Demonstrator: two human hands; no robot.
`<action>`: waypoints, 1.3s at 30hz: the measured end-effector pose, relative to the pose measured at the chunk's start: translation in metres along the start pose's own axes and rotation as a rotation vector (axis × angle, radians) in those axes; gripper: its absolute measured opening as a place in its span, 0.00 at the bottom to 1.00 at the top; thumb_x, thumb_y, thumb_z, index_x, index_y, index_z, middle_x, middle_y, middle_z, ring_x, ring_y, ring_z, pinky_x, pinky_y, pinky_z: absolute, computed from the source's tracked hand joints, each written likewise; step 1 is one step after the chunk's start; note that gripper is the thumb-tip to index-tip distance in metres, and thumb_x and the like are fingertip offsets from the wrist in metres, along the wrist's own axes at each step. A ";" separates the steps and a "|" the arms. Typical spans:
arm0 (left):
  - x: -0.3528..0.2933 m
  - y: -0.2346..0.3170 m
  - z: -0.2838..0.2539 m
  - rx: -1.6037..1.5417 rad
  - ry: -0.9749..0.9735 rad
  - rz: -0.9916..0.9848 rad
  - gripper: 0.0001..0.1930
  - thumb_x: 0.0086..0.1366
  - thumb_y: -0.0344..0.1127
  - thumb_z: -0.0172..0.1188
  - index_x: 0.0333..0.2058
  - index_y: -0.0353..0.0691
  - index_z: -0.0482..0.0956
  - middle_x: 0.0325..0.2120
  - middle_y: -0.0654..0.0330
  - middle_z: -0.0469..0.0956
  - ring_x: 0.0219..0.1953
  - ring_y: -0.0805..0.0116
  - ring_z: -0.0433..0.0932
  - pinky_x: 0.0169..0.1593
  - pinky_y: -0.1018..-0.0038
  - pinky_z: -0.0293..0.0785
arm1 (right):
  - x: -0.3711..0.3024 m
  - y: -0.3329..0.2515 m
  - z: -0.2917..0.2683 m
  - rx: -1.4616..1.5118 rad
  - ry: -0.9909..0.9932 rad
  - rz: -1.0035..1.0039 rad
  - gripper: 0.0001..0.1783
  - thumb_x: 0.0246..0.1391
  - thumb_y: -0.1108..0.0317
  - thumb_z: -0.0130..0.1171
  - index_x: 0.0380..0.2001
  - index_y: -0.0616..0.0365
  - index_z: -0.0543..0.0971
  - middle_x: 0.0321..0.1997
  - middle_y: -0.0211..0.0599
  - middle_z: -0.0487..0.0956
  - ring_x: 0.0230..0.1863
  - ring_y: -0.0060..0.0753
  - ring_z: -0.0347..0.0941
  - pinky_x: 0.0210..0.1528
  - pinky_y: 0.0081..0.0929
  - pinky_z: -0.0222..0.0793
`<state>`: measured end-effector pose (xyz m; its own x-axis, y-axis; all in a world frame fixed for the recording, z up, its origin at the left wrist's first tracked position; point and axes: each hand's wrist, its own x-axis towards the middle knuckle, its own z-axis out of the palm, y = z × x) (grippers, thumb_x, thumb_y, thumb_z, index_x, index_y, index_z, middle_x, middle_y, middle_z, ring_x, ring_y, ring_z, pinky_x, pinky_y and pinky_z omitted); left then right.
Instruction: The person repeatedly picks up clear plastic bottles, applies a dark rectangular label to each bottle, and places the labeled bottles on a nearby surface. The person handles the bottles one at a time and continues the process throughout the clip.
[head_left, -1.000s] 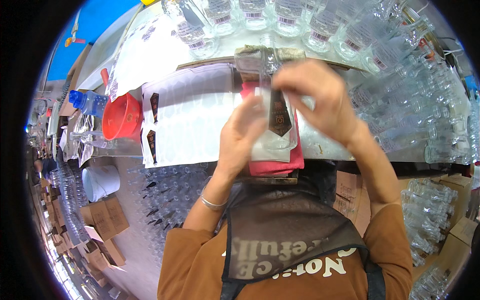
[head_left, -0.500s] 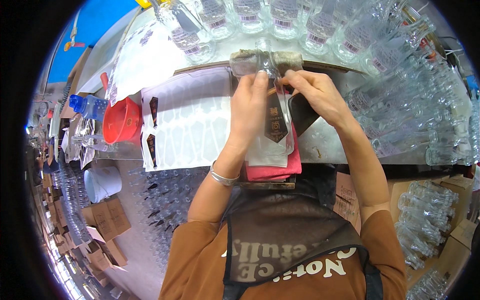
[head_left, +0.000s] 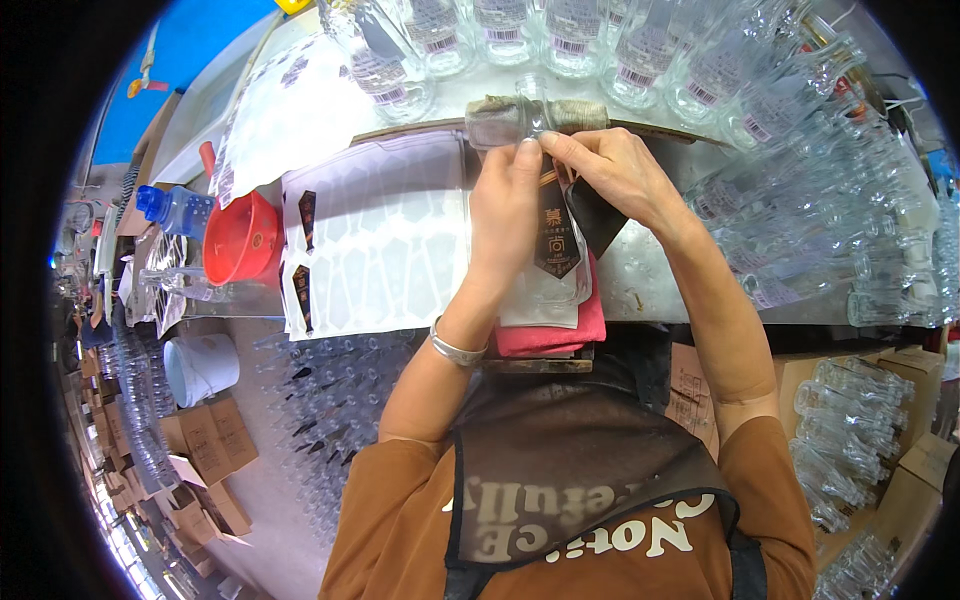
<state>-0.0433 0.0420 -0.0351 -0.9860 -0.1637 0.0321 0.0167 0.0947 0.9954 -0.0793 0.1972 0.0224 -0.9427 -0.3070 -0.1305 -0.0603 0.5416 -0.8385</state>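
A clear glass bottle [head_left: 532, 100] lies in front of me, its neck resting on a cloth-wrapped roll [head_left: 582, 115] and its base toward me. On its upper face is a black tie-shaped label [head_left: 556, 235] with gold print. My left hand [head_left: 500, 210] is closed round the bottle's left side, thumb near the label's top; its other fingers are mostly hidden. From the right, my right hand [head_left: 615, 175] grips the bottle's shoulder, thumb tip close beside the left one. Under the bottle are white paper and a red cloth [head_left: 545, 341].
A label sheet [head_left: 375, 270], mostly peeled, lies to the left. Beyond it are a red bucket [head_left: 240, 245] and a blue-capped bottle [head_left: 178, 209]. Several upright glass bottles [head_left: 505, 35] line the back; more [head_left: 800, 240] lie stacked on the right. Bottles crowd the floor at lower left.
My right thumb has moved left and down onto the bottle's shoulder, beside the left thumb. The label's top, earlier at my right fingertips, is now under the thumbs.
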 end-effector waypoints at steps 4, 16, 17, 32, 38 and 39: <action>0.014 0.001 -0.014 -0.210 -0.163 -0.306 0.31 0.70 0.59 0.54 0.35 0.28 0.78 0.29 0.51 0.81 0.31 0.65 0.77 0.37 0.68 0.74 | 0.002 0.016 0.003 0.222 -0.057 -0.051 0.39 0.66 0.36 0.48 0.29 0.67 0.84 0.25 0.33 0.80 0.33 0.23 0.72 0.43 0.23 0.68; 0.018 0.003 -0.006 0.090 -0.084 -0.101 0.34 0.65 0.63 0.59 0.25 0.28 0.77 0.22 0.50 0.78 0.27 0.65 0.76 0.35 0.67 0.72 | -0.033 0.051 0.000 0.786 0.036 0.125 0.29 0.72 0.47 0.46 0.46 0.65 0.82 0.30 0.32 0.82 0.36 0.16 0.75 0.42 0.16 0.71; 0.019 0.001 -0.006 0.085 -0.090 -0.113 0.34 0.65 0.63 0.59 0.25 0.28 0.77 0.22 0.50 0.79 0.27 0.65 0.77 0.35 0.67 0.72 | -0.034 0.054 0.000 0.816 0.058 0.110 0.27 0.71 0.48 0.48 0.47 0.65 0.82 0.32 0.32 0.82 0.36 0.16 0.76 0.43 0.17 0.71; 0.002 0.006 -0.010 -0.003 -0.106 -0.114 0.22 0.68 0.47 0.63 0.44 0.31 0.76 0.36 0.57 0.83 0.37 0.75 0.80 0.40 0.79 0.76 | -0.004 0.014 -0.014 0.421 0.351 -0.374 0.16 0.56 0.69 0.61 0.47 0.62 0.81 0.40 0.33 0.84 0.40 0.20 0.78 0.45 0.22 0.75; -0.002 0.012 -0.007 -0.020 -0.072 -0.125 0.23 0.66 0.47 0.64 0.44 0.28 0.76 0.35 0.55 0.84 0.36 0.74 0.81 0.41 0.78 0.76 | 0.012 -0.005 -0.020 0.049 0.321 -0.454 0.16 0.53 0.68 0.60 0.45 0.61 0.81 0.36 0.40 0.83 0.34 0.24 0.78 0.40 0.25 0.75; -0.002 0.012 -0.007 -0.016 -0.072 -0.132 0.26 0.65 0.47 0.66 0.46 0.26 0.76 0.36 0.52 0.84 0.37 0.71 0.82 0.42 0.76 0.76 | 0.013 -0.009 -0.021 0.032 0.311 -0.444 0.16 0.54 0.69 0.59 0.46 0.61 0.81 0.38 0.38 0.83 0.37 0.24 0.78 0.42 0.24 0.75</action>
<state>-0.0404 0.0362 -0.0226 -0.9891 -0.1030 -0.1053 -0.1120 0.0616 0.9918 -0.0978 0.2049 0.0389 -0.8819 -0.2521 0.3983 -0.4692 0.3872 -0.7937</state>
